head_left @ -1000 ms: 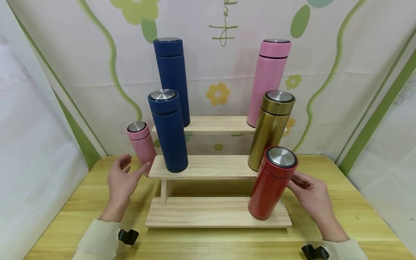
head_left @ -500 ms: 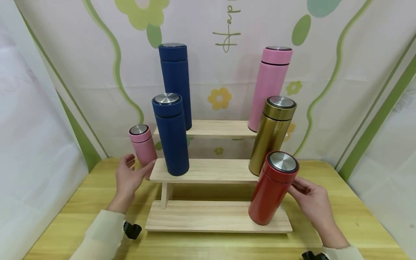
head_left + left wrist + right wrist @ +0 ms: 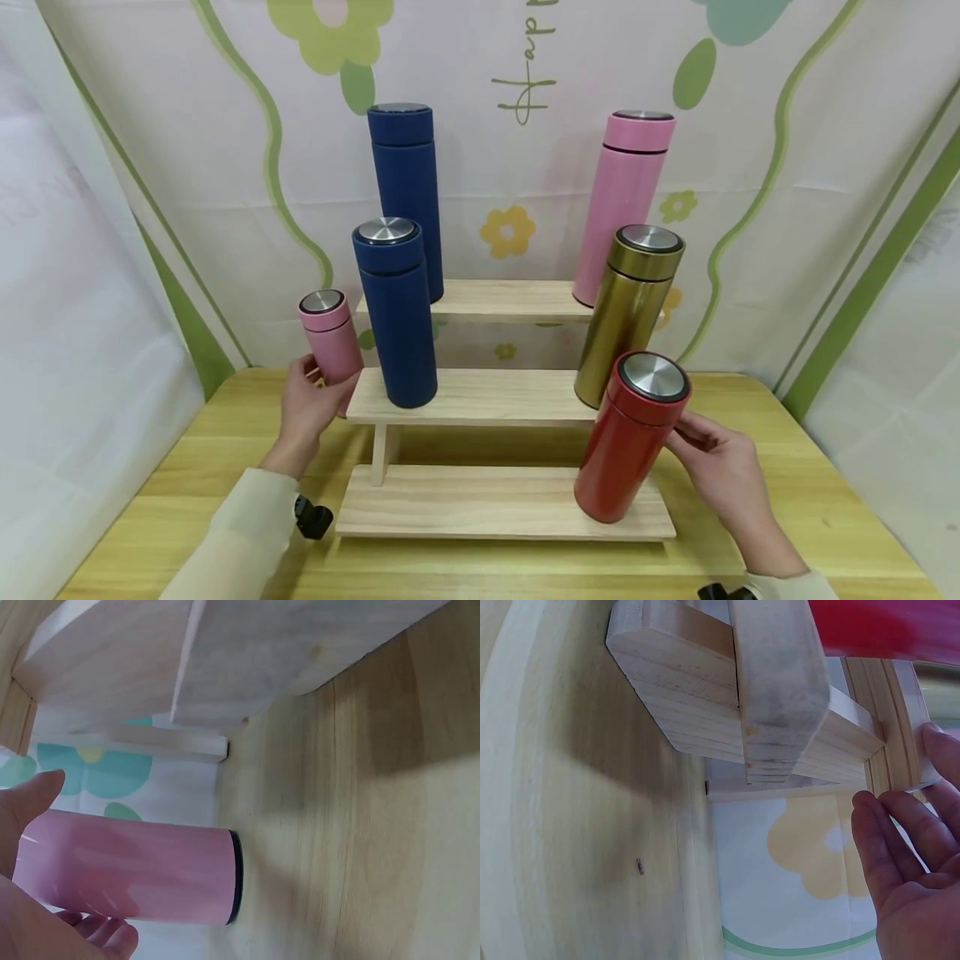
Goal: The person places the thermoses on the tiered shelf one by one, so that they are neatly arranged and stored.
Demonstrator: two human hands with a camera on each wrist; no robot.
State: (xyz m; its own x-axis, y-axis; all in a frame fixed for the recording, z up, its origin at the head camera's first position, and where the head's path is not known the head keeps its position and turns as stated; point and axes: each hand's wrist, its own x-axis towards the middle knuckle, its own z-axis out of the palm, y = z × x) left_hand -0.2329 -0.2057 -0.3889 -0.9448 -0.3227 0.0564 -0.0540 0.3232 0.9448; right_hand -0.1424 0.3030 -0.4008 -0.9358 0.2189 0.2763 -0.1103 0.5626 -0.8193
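Note:
My left hand (image 3: 307, 412) is at the short pink thermos bottle (image 3: 333, 346), which stands upright left of the wooden tiered stand (image 3: 480, 500). In the left wrist view, fingertips (image 3: 112, 937) lie along one side of the pink bottle (image 3: 142, 866), while the thumb stands slightly off its other side. Beside the stand's right end, my right hand (image 3: 723, 467) is behind the red thermos bottle (image 3: 622, 450) on the bottom tier. In the right wrist view, its loosely bent fingers (image 3: 877, 840) are near a board end; contact cannot be made out.
Two blue bottles (image 3: 401, 329) stand at the left of the middle and top tiers. A gold bottle (image 3: 630, 325) and a tall pink bottle (image 3: 626, 200) stand at their right. The wooden table (image 3: 480, 575) meets a patterned cloth backdrop (image 3: 502, 167) behind.
My left hand has moved right and closer to the short pink bottle, its fingers now going behind it. My right hand stays beside the stand. The head view has tilted slightly up.

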